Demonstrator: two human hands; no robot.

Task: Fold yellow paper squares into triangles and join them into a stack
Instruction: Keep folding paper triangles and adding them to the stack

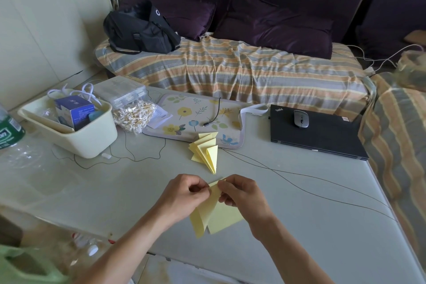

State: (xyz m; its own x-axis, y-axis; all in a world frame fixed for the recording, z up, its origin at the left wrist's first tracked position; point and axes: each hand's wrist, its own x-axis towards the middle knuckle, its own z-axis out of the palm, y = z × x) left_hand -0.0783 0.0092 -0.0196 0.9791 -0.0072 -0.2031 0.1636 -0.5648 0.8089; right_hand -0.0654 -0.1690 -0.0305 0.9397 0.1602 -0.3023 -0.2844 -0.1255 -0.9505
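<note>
A folded yellow paper piece (pixel 213 214) hangs above the near part of the table, held between both hands. My left hand (pixel 184 196) pinches its top corner from the left. My right hand (pixel 242 193) pinches the same top corner from the right, fingers curled over the paper. The paper fans downward into two flaps. Farther back on the table lies a stack of joined yellow paper triangles (pixel 205 152), partly on the edge of a floral mat (pixel 184 117).
A cream plastic tub (pixel 92 143) with a blue box stands at the left, a bag of small sticks (pixel 133 115) beside it. A shut black laptop (pixel 322 136) with a mouse (pixel 301 118) lies at the right. Thin black cables (pixel 299 182) cross the table. A sofa stands behind.
</note>
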